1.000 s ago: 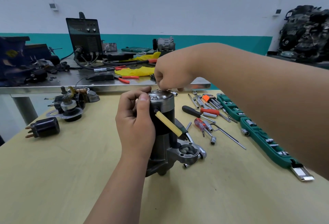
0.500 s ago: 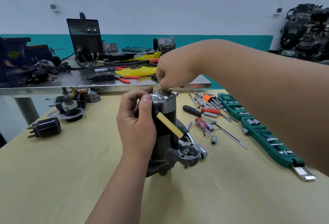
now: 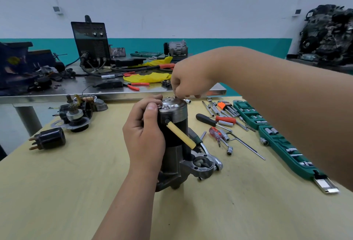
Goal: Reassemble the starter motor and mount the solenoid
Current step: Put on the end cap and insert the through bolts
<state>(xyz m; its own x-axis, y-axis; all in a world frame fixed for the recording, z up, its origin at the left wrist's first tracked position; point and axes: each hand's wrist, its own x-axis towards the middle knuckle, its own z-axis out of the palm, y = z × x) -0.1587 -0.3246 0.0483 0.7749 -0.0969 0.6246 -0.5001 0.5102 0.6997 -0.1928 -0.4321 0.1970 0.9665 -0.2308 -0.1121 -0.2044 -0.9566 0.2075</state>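
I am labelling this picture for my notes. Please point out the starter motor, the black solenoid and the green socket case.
starter motor (image 3: pixel 172 106), head view, on its shiny end cap.
black solenoid (image 3: pixel 50 138), head view, on its round side.
green socket case (image 3: pixel 278 142), head view, on a bare green part.

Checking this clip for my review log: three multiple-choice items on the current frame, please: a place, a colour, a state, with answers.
1. Where is the black cylinder with copper prongs? A. on the wooden table, left of the motor B. on the floor C. inside a box
2. What colour is the sleeve on the motor's side? A. blue B. pale yellow C. white
3. How is the motor placed? A. lying flat B. upright, gripped by the left hand C. hanging from a hook
Answers: 1 A, it lies near the table's left edge; 2 B, the tube looks yellowish; 3 B, its base rests on the table, fingers curled round it.
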